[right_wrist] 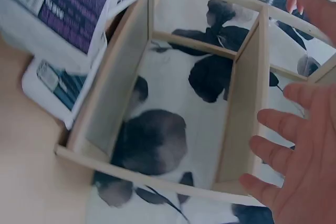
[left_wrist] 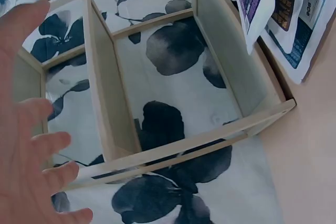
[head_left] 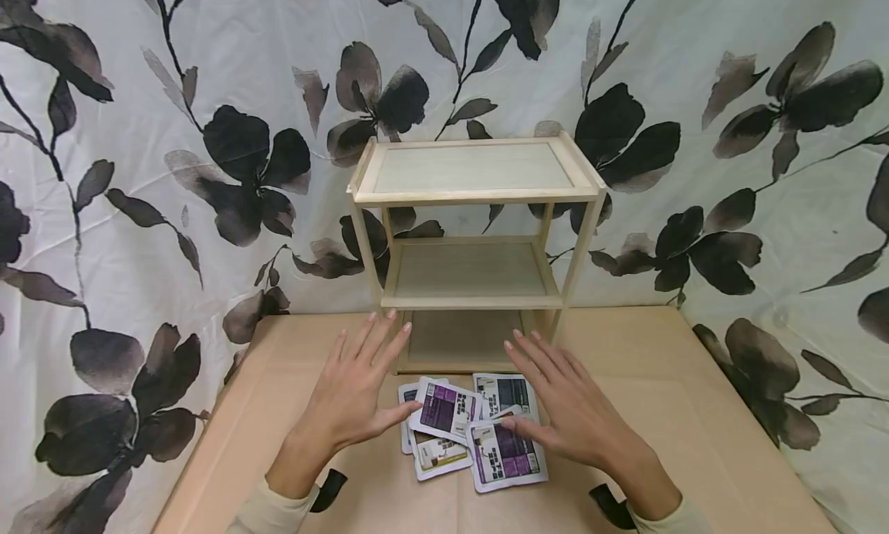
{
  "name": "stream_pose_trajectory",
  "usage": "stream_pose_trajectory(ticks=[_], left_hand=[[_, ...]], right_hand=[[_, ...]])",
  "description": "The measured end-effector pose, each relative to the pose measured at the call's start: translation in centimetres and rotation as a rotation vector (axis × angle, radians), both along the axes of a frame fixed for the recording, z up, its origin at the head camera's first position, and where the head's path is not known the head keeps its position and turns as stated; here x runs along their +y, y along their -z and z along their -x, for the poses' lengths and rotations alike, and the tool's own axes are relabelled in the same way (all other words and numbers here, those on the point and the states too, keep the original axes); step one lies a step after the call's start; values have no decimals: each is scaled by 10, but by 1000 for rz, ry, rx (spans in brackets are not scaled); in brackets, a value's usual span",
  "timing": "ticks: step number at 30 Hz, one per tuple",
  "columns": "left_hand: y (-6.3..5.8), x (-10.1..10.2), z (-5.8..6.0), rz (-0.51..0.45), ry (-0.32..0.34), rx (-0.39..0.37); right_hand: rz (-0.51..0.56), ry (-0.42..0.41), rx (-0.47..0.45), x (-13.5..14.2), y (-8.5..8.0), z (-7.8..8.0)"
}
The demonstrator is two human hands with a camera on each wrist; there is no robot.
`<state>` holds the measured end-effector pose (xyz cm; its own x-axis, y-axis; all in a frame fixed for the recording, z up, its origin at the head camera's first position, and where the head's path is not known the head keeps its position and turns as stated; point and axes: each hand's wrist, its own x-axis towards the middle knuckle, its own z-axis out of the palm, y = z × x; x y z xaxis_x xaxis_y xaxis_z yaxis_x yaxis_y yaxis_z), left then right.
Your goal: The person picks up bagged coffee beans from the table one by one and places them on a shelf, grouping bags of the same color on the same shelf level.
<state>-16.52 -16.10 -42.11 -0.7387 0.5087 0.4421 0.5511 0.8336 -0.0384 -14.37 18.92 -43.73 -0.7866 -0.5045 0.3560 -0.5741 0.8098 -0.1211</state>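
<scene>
Both my hands are held with the fingers extended and apart, and neither grips anything. In the head view the left hand (head_left: 350, 407) is at the left side of a loose pile of flat white-edged packets, its thumb over a purple-labelled packet (head_left: 444, 410). My right hand (head_left: 576, 414) is over the pile's right side, its thumb overlapping another purple-labelled packet (head_left: 510, 461). Whether the thumbs touch the packets I cannot tell. A yellow-labelled packet (head_left: 439, 453) lies partly covered. Behind the pile stands a three-tier wooden shelf (head_left: 475, 196), also seen beside the right hand in the right wrist view.
The shelf stands at the back of a light tan table (head_left: 299, 349), against a white cloth (head_left: 264, 40) printed with dark flowers. Dark straps (head_left: 329, 491) show near the wrists. Packets lie close to the shelf's bottom tier (head_left: 461, 337).
</scene>
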Motion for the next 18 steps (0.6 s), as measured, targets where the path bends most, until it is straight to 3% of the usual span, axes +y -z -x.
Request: stream_pose_trajectory(ticks=[6,10,18], left_hand=[[2,-5,15,-224,120,125],[6,-8,28,-418,165,189],[11,-9,55,-796,226,115]], right_hand=[[188,32,-174,5,6,3],[292,42,-232,10,14,5],[488,-52,-374,15,32,11]])
